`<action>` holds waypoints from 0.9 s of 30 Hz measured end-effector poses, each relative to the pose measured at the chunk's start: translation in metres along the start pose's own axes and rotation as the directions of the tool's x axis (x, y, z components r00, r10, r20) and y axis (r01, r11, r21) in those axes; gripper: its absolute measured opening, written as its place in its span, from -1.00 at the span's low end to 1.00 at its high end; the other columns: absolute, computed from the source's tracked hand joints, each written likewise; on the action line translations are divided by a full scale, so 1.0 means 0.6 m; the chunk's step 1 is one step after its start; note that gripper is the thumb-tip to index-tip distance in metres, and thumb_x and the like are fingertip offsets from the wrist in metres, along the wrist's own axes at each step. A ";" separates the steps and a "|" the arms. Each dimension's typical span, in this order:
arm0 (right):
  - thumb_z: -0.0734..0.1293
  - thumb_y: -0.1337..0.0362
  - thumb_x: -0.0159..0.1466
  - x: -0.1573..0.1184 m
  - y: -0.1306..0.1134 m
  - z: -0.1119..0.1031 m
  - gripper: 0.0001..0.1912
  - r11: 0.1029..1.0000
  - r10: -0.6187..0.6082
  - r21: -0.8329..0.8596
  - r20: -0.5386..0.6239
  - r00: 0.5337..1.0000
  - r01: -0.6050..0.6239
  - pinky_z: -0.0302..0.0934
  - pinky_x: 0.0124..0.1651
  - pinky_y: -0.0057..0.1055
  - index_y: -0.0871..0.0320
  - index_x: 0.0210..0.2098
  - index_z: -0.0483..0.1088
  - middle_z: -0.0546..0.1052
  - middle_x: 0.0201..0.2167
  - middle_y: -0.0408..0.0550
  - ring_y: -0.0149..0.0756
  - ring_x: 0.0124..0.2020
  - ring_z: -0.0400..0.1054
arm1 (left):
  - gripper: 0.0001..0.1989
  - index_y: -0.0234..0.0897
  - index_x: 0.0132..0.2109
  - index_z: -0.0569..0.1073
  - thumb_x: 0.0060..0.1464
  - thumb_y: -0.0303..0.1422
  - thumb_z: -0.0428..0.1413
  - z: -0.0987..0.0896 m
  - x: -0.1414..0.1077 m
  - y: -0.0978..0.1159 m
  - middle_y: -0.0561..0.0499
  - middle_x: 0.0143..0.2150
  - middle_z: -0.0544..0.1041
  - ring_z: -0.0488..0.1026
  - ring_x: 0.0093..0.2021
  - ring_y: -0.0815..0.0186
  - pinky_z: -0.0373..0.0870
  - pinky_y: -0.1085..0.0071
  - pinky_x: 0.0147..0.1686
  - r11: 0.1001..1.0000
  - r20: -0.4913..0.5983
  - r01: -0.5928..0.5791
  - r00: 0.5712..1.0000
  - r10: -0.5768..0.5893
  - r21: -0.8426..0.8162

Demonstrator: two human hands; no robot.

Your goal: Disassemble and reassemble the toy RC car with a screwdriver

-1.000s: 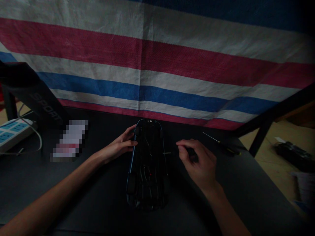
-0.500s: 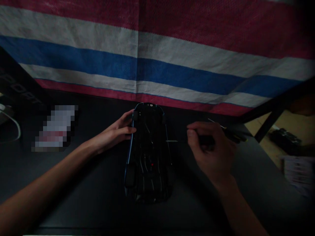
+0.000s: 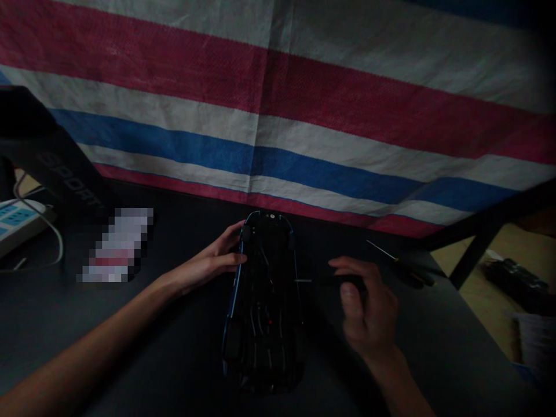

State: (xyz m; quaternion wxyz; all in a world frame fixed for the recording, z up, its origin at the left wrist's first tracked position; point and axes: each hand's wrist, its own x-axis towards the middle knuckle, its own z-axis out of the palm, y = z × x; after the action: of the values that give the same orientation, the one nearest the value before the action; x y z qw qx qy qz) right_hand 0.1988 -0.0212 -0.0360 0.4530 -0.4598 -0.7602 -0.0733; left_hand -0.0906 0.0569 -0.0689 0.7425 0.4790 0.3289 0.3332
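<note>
A toy car with blue edges lies upside down on the dark table, its black underside facing up. My left hand grips the car's left side near the far end, thumb on the edge and fingers partly hidden behind it. To the right of the car, my right hand holds a screwdriver with a dark handle, between thumb and fingers. Its thin metal shaft points left and reaches the car's right side; whether the tip touches is too dark to tell.
Another screwdriver lies at the right, beyond my right hand. At the left are a pixelated flat object, a power strip with a cable, and a black SPORT item. A striped sheet hangs behind the table.
The view has tilted up, so everything sits lower in the picture. My right thumb and fingers have shifted on the screwdriver handle. My left hand still holds the car.
</note>
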 end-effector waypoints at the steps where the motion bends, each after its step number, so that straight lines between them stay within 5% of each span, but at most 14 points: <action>1: 0.18 0.24 0.47 0.001 0.001 0.001 -0.79 1.000 0.005 0.011 0.005 1.000 -0.006 0.46 -0.27 -0.34 0.08 0.00 0.38 0.57 -0.30 -0.07 -0.26 -0.32 0.54 | -0.18 0.19 0.45 0.13 0.17 -0.35 0.29 0.000 -0.001 0.001 0.05 0.59 0.00 0.12 0.49 -0.05 0.31 0.05 0.31 1.000 0.002 0.003 1.000 -0.003 -0.003; 8: 0.36 0.37 0.37 0.000 -0.001 0.000 -0.88 0.999 0.021 -0.045 -0.027 0.999 -0.022 0.28 -0.56 -0.58 0.04 -0.13 0.42 0.61 -0.33 -0.18 -0.42 -0.43 0.50 | -0.13 0.14 0.49 0.04 0.18 -0.34 0.28 -0.001 -0.002 0.003 -0.03 0.59 -0.01 0.11 0.49 -0.06 0.25 0.03 0.34 1.000 0.005 0.011 1.000 -0.011 0.003; 14: 0.17 0.28 0.46 0.000 0.012 -0.004 -0.70 1.000 -0.028 0.015 0.060 0.998 0.027 0.49 -0.20 -0.30 0.11 0.12 0.39 0.61 -0.24 -0.04 -0.25 -0.25 0.55 | -0.17 0.12 0.50 0.01 0.23 -0.34 0.23 -0.004 -0.002 0.003 -0.05 0.60 -0.02 0.05 0.51 -0.07 0.16 -0.04 0.39 1.000 0.035 -0.001 0.999 0.001 0.024; 19: 0.34 0.46 0.36 0.004 0.010 -0.003 -0.75 0.990 -0.140 -0.028 0.008 0.990 0.140 0.47 -0.22 -0.44 0.04 -0.02 0.43 0.69 -0.28 -0.19 -0.37 -0.36 0.57 | -0.18 0.14 0.50 0.03 0.24 -0.34 0.22 -0.001 -0.002 0.007 -0.01 0.61 -0.07 0.04 0.52 -0.06 0.18 -0.01 0.38 1.000 0.042 0.003 0.999 -0.004 0.031; 24: 0.17 0.32 0.46 0.003 0.009 -0.009 -0.73 0.999 -0.051 -0.007 0.074 0.996 0.052 0.49 -0.15 -0.33 0.11 0.05 0.43 0.67 -0.21 -0.05 -0.29 -0.26 0.58 | -0.14 0.15 0.50 0.02 0.20 -0.32 0.26 -0.002 -0.002 0.005 -0.02 0.60 -0.04 0.09 0.50 -0.05 0.22 0.01 0.36 1.000 0.016 0.009 1.000 -0.010 0.022; 27: 0.31 0.38 0.40 0.004 0.009 -0.008 -0.81 0.999 -0.034 -0.022 0.051 0.998 0.035 0.44 -0.32 -0.53 0.06 -0.01 0.44 0.68 -0.23 -0.13 -0.38 -0.29 0.57 | -0.13 0.18 0.49 0.04 0.18 -0.31 0.28 -0.003 -0.001 0.003 0.01 0.60 -0.02 0.08 0.51 -0.04 0.26 0.05 0.35 1.000 0.011 0.014 1.000 -0.014 0.023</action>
State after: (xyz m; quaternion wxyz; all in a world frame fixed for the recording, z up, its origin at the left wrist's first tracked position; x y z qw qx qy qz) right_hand 0.2055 -0.0193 -0.0333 0.4272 -0.4535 -0.7783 -0.0783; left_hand -0.0925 0.0577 -0.0679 0.7412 0.4869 0.3321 0.3215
